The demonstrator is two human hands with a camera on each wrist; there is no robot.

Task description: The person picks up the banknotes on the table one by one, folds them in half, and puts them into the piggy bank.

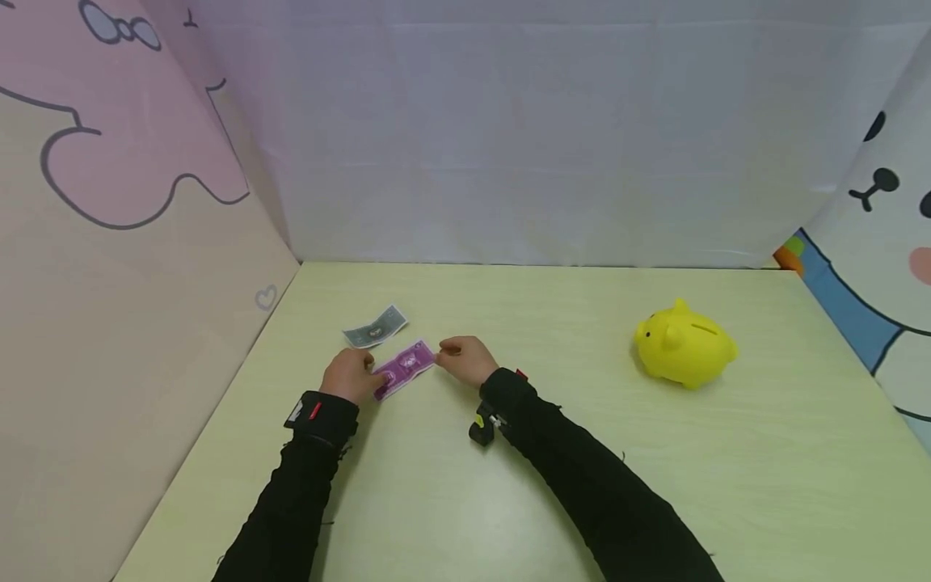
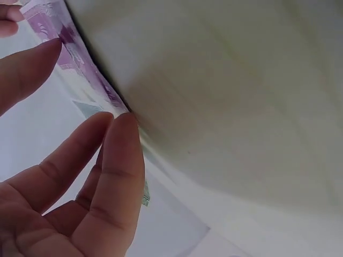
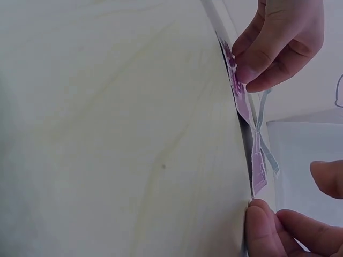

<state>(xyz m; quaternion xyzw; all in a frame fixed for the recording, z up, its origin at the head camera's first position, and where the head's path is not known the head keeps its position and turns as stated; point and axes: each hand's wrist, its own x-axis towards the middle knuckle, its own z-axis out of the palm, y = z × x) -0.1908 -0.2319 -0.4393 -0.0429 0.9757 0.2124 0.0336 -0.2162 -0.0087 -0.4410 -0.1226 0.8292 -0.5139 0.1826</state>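
Note:
A purple banknote (image 1: 404, 368) lies on the table, its surface slightly bent. My left hand (image 1: 350, 376) is at its left end. In the left wrist view the left thumb (image 2: 37, 67) touches the note, with a gap between it and the bent fingers (image 2: 122, 155). At the note's other end is my right hand (image 1: 468, 360). The right wrist view shows its fingertips (image 3: 260, 227) down at the note's edge, the thumb (image 3: 328, 178) held apart. Just behind the purple note lies a grey-green banknote (image 1: 377, 327) with lifted ends, untouched by either hand.
A yellow piggy bank (image 1: 685, 344) with a slot on top stands at the right of the pale table (image 1: 582, 453). A white sheet (image 1: 553, 145) closes off the back. Printed panels with cartoon drawings stand at the left and right sides.

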